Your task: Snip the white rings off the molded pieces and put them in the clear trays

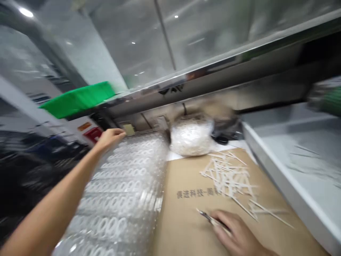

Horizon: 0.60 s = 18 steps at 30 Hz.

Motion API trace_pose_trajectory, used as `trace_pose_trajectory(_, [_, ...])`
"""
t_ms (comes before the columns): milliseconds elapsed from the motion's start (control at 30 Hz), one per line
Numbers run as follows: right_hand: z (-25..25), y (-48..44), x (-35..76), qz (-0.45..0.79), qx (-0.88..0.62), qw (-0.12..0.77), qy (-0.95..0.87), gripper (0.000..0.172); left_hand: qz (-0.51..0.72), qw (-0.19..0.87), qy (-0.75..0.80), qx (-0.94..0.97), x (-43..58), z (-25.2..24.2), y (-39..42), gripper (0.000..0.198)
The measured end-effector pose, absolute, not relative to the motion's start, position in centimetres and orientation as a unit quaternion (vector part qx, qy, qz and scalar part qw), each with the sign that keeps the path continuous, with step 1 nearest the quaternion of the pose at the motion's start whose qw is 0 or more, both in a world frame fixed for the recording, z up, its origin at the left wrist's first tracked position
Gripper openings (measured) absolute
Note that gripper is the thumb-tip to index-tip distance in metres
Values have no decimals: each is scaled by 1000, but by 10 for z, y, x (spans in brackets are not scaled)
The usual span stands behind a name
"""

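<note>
My left hand [113, 137] reaches to the far left corner of a bubble-wrap sheet [156, 199], its fingers pinched together. Blur hides what, if anything, they hold. Rows of white rings [113, 225] lie on the bubble wrap. Low on the right, my right hand [236, 231] is closed around slim metal nippers [206, 216], their pointed tip facing left over brown cardboard [183, 224]. Beyond this hand, a loose pile of thin white sticks [229, 174] is scattered on the cardboard, which bears printed dark characters.
At the back stands a clear plastic bag [191, 138] of whitish contents, with dark items [221, 138] beside it. A grey tray [287, 192] with a raised wall borders the right side. A green bin [80, 99] sits on the shelf at upper left.
</note>
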State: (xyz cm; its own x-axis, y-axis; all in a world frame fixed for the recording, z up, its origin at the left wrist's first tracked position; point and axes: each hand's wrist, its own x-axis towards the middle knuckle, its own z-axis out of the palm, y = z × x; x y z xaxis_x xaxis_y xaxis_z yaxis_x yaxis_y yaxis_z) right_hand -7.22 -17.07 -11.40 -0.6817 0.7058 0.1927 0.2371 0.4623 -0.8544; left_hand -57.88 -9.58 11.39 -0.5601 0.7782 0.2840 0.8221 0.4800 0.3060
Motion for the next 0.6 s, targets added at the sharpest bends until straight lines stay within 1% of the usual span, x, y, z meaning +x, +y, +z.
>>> trace_pose_trajectory(100, [-104,-171,-72,381,-281,265,-840,24,-166,0,-802,-574,-531,123,-91,35])
trace_pose_trajectory(133, [-104,-171,-71,359,-272,261,-854,24,-140,-5,-767,-626,-511,123,-88,40])
trace_pose_trajectory(200, [-106,-170,-70,331,-260,261,-869,25,-96,3,-693,-715,-458,123,-84,44])
trace_pose_trajectory(300, [-111,-172,-70,288,-243,258,-890,31,-79,22,-561,-824,-354,120,-88,38])
trace_pose_trajectory(400, [-110,-174,-71,231,-218,230,-920,42,-65,-9,-448,-892,-247,111,-90,28])
trace_pose_trajectory(533, [-102,-172,-69,236,-207,199,-928,51,-23,-56,-350,-935,-140,84,-70,24])
trace_pose_trajectory(600, [-96,-169,-68,244,-200,183,-931,52,19,-53,-328,-943,-101,67,-52,25])
